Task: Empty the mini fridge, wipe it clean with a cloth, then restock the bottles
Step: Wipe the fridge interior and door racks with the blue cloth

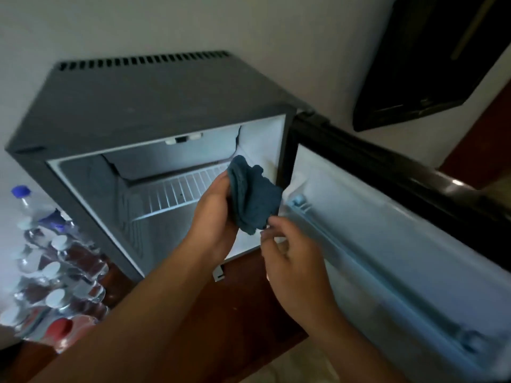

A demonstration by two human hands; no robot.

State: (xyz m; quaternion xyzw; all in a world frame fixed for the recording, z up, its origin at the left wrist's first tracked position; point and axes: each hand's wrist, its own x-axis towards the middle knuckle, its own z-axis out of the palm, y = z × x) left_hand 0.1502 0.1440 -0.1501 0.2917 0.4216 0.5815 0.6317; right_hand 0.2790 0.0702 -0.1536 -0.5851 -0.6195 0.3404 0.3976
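Dark blue cloth (253,196) bunched and held up in front of the open mini fridge (116,111), just before the right side of its mouth, hanging with its long axis roughly vertical, top edge toward the cavity, lower corner drooping toward the floor. Gripped along its left edge by the left hand (214,214), fingers curled round the folds. Lower corner touched or pinched by the fingertips of the right hand (290,258); cannot tell whether closed on it.

Probably at the wiping step: cavity looks emptied, wire shelf (177,193) bare. To do it well: fold the cloth into a flat pad rather than a wad, wipe back wall first, then sides, shelf and floor, drawing toward the opening; finish with the door (387,217) liner and its rail.

Fridge facing the wearer, mouth forward, door swung wide to the right on right-hand hinges, liner facing up and left. Bottles (55,272) clustered on the dark surface just left of the fridge, caps up, mostly white, 1 blue, 1 red.
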